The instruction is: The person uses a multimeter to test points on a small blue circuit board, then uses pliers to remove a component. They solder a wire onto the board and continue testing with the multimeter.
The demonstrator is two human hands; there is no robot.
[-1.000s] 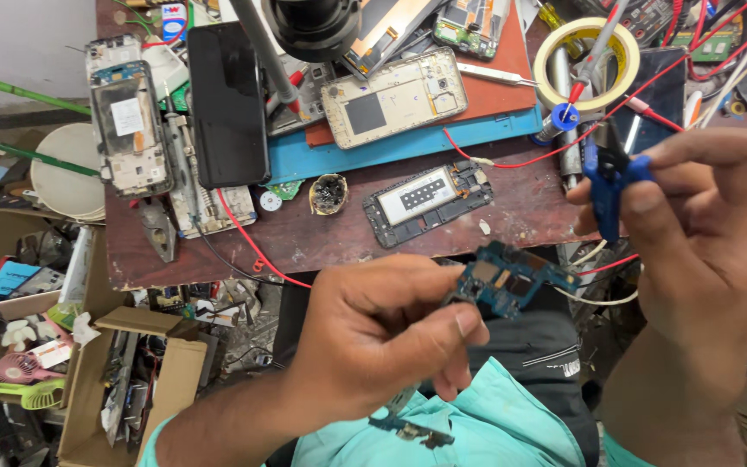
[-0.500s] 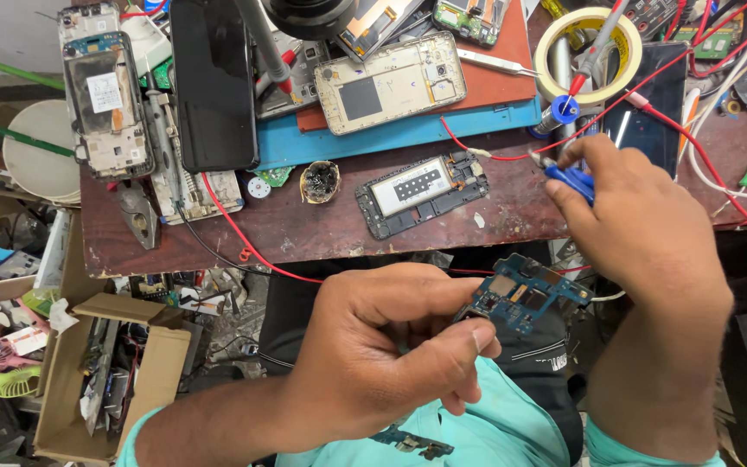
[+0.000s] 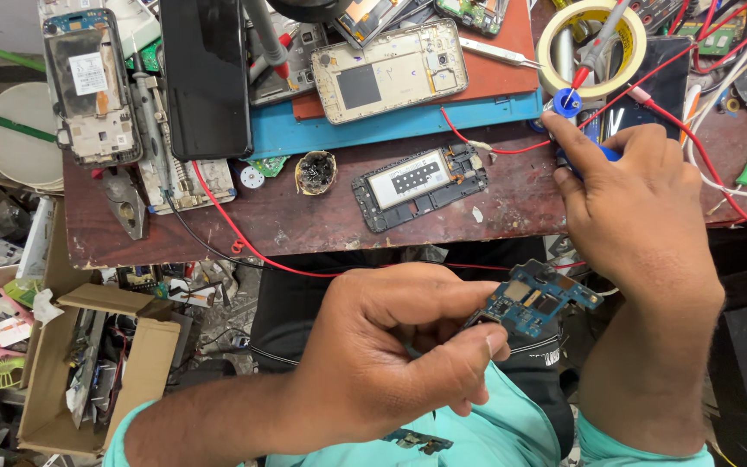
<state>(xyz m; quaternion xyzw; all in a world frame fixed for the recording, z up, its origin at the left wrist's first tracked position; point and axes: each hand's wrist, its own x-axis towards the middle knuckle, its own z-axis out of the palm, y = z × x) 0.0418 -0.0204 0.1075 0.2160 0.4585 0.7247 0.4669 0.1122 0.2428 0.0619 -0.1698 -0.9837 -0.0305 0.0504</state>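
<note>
Pinching blue circuit board (image 3: 533, 304) w/ left hand (image 3: 391, 350)

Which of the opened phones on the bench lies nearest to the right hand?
The small dark phone frame lying alone on the bare brown wood is nearest to the right hand. The gold-coloured one lies farther back on the orange mat, and the silver one lies far left.

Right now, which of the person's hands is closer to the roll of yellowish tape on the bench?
Right. The right hand rests on the bench just below the tape roll; the left hand is well below, off the bench, holding a blue circuit board.
</note>
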